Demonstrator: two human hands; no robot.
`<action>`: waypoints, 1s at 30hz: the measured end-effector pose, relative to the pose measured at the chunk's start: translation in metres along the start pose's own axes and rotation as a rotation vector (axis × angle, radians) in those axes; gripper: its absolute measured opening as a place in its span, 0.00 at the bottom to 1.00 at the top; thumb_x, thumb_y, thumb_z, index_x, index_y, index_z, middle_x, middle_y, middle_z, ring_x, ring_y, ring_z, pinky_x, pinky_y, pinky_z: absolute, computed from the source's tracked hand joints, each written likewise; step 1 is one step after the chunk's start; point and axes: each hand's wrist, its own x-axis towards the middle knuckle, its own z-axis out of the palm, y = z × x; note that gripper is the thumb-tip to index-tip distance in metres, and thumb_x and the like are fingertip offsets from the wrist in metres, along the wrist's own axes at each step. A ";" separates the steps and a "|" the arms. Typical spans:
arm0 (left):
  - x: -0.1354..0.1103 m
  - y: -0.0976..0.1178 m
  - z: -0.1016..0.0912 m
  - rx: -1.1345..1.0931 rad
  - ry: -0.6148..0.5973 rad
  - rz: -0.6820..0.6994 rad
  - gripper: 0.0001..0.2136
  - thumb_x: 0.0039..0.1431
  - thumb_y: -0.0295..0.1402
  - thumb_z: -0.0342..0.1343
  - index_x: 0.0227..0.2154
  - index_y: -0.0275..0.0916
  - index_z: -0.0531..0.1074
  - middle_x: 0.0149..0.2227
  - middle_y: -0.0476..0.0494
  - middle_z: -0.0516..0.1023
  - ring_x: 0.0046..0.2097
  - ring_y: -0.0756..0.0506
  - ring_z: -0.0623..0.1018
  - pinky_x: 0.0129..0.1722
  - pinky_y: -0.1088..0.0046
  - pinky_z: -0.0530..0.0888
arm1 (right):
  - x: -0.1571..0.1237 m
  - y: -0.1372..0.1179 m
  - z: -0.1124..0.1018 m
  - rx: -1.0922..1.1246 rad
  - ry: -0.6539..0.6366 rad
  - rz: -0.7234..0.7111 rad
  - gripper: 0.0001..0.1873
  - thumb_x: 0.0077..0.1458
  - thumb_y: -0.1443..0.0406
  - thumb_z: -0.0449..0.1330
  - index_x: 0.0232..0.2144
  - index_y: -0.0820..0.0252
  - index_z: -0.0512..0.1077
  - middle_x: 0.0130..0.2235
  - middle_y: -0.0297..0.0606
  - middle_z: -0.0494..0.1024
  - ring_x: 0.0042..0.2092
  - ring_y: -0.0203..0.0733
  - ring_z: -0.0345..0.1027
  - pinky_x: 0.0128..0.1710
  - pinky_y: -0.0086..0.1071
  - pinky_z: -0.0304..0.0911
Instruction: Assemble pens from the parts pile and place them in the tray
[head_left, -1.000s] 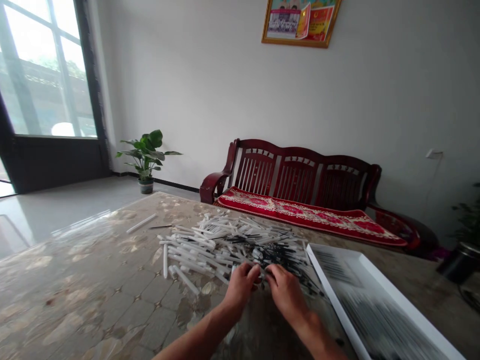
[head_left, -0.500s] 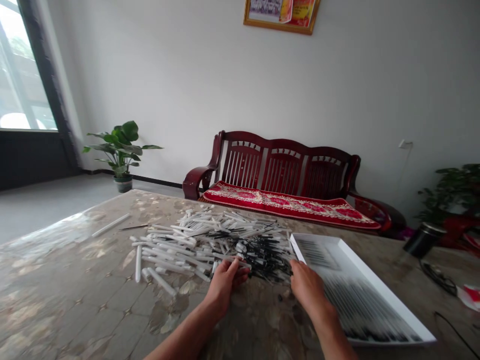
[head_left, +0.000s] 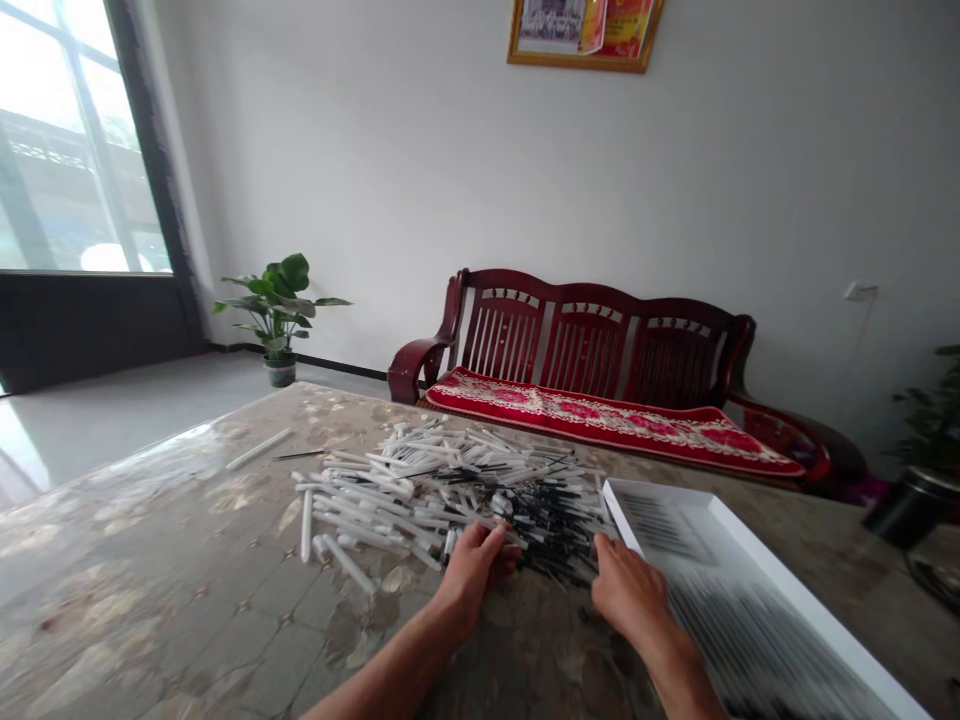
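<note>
A heap of white pen barrels (head_left: 390, 490) and thin black refills (head_left: 555, 505) lies on the marble-patterned table (head_left: 150, 580). My left hand (head_left: 472, 570) rests at the near edge of the heap, fingers curled on some of the pieces; what exactly it grips is hidden. My right hand (head_left: 630, 595) lies next to the black refills, close to the corner of a white tray (head_left: 757, 560) filled with rows of dark pens. Its fingers point toward the heap and are partly hidden.
One white barrel (head_left: 259, 449) and a thin dark refill (head_left: 296, 456) lie apart at the far left of the table. Behind the table stand a red wooden bench (head_left: 600, 380), a potted plant (head_left: 277, 310) and a dark pot (head_left: 911, 505) at right.
My right hand moved from beside my left hand out to the right, toward the white tray's corner. My left hand stayed at the heap's near edge. The camera view swung sideways.
</note>
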 end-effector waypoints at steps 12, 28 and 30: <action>0.000 0.001 0.003 0.013 -0.009 -0.002 0.18 0.43 0.45 0.68 0.29 0.37 0.70 0.27 0.50 0.77 0.28 0.51 0.77 0.29 0.76 0.72 | 0.004 0.005 0.009 -0.050 0.020 -0.072 0.21 0.54 0.78 0.48 0.44 0.59 0.74 0.43 0.46 0.80 0.46 0.48 0.74 0.38 0.32 0.61; 0.001 0.001 0.002 -0.086 0.031 -0.013 0.12 0.49 0.37 0.67 0.31 0.37 0.71 0.29 0.48 0.79 0.30 0.49 0.80 0.32 0.74 0.76 | 0.007 0.000 0.007 0.039 0.225 -0.062 0.06 0.56 0.71 0.57 0.34 0.58 0.74 0.39 0.42 0.79 0.46 0.50 0.70 0.40 0.35 0.59; 0.001 0.002 0.002 -0.136 0.049 -0.014 0.11 0.50 0.35 0.67 0.31 0.37 0.70 0.29 0.48 0.79 0.31 0.47 0.82 0.34 0.71 0.78 | 0.006 0.001 0.007 0.064 0.325 -0.075 0.05 0.56 0.71 0.59 0.32 0.57 0.74 0.37 0.40 0.79 0.44 0.50 0.69 0.41 0.36 0.59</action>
